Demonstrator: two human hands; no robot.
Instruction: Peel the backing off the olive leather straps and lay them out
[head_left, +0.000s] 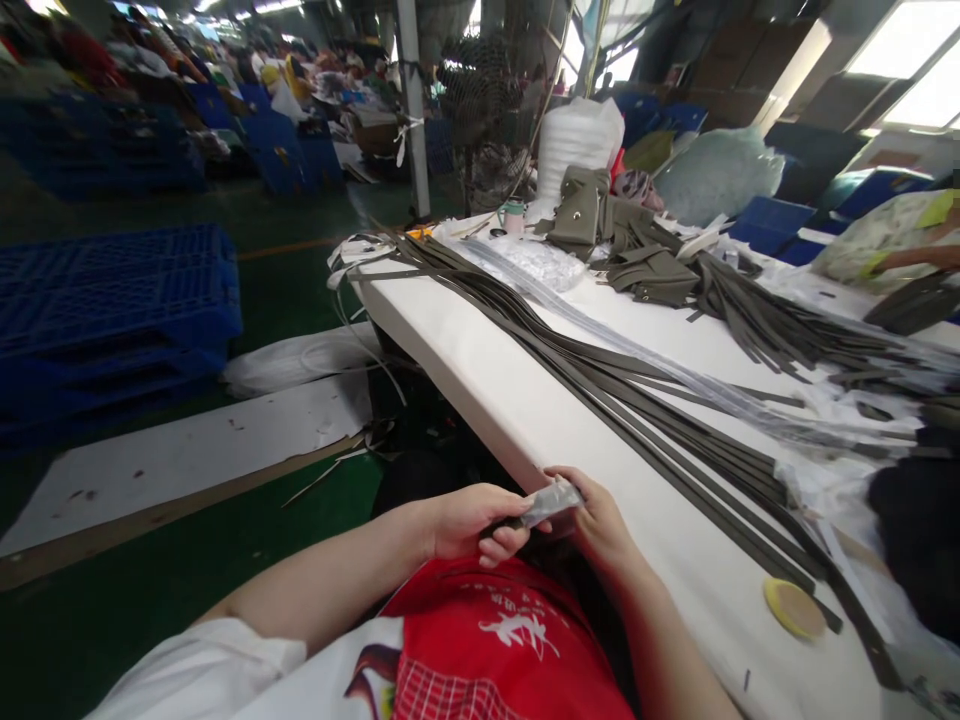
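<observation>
A small grey piece that looks like clear plastic wrapping [553,502] spans the gap between my two hands, just off the table's near edge and above the red apron [517,640]. My left hand [476,525] is closed on its left end, where something dark shows between the fingers. With thumb and fingers, my right hand [600,515] pinches the other end. What lies inside the wrapping I cannot make out. Long dark olive straps [555,350] stretch along the white table [480,365] beyond my hands.
A yellow-rimmed round disc [793,608] lies near the strap ends at right. Farther back are olive bags [581,215], a cup [513,215] and a white foam roll [574,150]. Blue pallets [120,300] stand at left. At far right, another person's arm [915,258] reaches over the table.
</observation>
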